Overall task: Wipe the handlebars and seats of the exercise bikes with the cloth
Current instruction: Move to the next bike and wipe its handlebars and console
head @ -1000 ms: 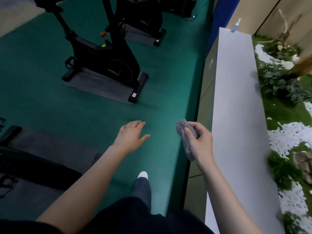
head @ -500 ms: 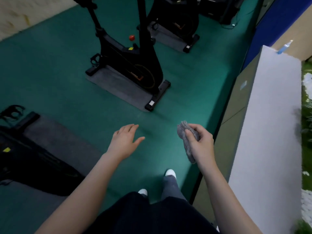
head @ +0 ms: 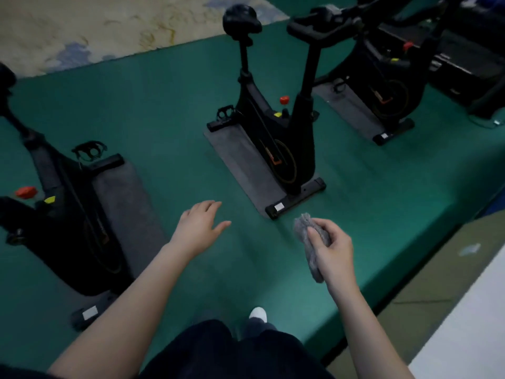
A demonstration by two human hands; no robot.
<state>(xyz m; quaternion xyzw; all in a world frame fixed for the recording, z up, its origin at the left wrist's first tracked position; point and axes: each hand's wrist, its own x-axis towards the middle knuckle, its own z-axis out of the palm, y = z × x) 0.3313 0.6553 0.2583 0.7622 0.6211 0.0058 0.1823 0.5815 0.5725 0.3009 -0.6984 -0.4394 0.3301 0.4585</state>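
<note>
My right hand [head: 332, 246] grips a crumpled grey cloth [head: 307, 233] in front of me, over the green floor. My left hand [head: 199, 225] is held out flat with relaxed fingers and holds nothing. A black exercise bike [head: 276, 127] stands ahead in the middle, its seat [head: 241, 19] and handlebars [head: 319, 21] at the top of the view. A second bike [head: 62, 203] stands close on the left, cut off by the frame edge. A third bike [head: 388, 77] stands at the upper right. Both hands are well short of any bike.
Each bike stands on a grey mat [head: 243, 162] on the green floor [head: 164, 99]. A white ledge [head: 464, 332] runs along the lower right. Dark equipment [head: 470, 64] sits at the far right. A beige patterned carpet [head: 95, 26] lies beyond the green floor.
The view has swung left and up: the bikes' seats and handlebars have come into sight and the white ledge has slid to the right edge. My hands keep their poses, the cloth still held.
</note>
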